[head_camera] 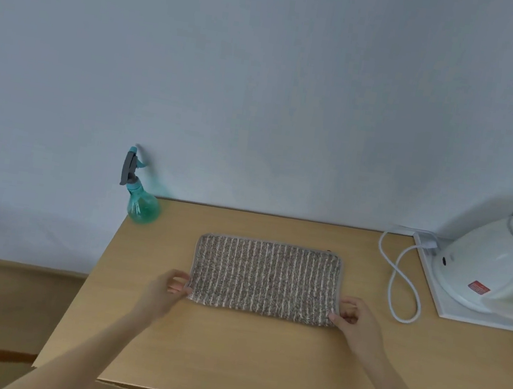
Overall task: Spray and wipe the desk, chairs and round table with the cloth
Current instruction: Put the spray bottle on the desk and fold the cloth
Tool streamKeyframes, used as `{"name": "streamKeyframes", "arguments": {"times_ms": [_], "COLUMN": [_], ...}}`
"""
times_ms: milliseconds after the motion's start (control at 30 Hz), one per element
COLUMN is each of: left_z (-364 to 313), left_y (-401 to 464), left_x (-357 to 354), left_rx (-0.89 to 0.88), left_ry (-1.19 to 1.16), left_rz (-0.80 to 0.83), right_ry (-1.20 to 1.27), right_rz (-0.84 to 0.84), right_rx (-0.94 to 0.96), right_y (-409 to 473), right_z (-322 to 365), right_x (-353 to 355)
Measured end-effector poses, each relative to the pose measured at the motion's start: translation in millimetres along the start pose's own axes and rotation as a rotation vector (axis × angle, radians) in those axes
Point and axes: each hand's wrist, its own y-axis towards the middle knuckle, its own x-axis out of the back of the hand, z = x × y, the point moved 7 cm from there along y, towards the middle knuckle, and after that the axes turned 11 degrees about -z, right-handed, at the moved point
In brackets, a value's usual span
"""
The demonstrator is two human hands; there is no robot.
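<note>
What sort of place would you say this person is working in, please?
Probably a plain room in a home, dorm or guest room: a wooden desk stands against a bare pale wall, with a white electric kettle and its cord on it, beside a spray bottle and cleaning cloth.

ribbed terry cloth (266, 280), matt wood-look desk (227, 353)

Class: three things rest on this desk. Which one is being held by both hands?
The striped cloth: left hand and right hand pinch its near corners. The spray bottle and white kettle stand untouched.
</note>
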Motion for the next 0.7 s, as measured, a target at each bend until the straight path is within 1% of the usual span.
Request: {"name": "streamKeyframes", "arguments": {"times_ms": [133,267,333,467,633,700], "left_z": [0,8,18,38,34,28], "left_y": [-7,-15,-20,-29,-23,-16], "left_x": [7,12,16,14,7,6], "left_rx": [0.055,0.098,0.115,0.164,0.163,0.169], "left_ry": [-0.117,-0.142,-0.106,-0.016,0.026,0.046], "left_rz": [-0.089,-0.079,-0.075,-0.030,0.019,0.008], "right_ry": [0.044,0.050,0.047,-0.018,-0.066,-0.097], "right_rz": [0.050,0.049,0.062,0.150,0.172,0.164], "right_rx": [-0.053,-0.049,-0.062,-0.057,-0.081,-0.099], "right_y": [2,-1,-7,-18,-13,-5], "right_z": [-2,-2,-10,-27,-21,-16], "right_x": [0,12,17,17,8,7]}}
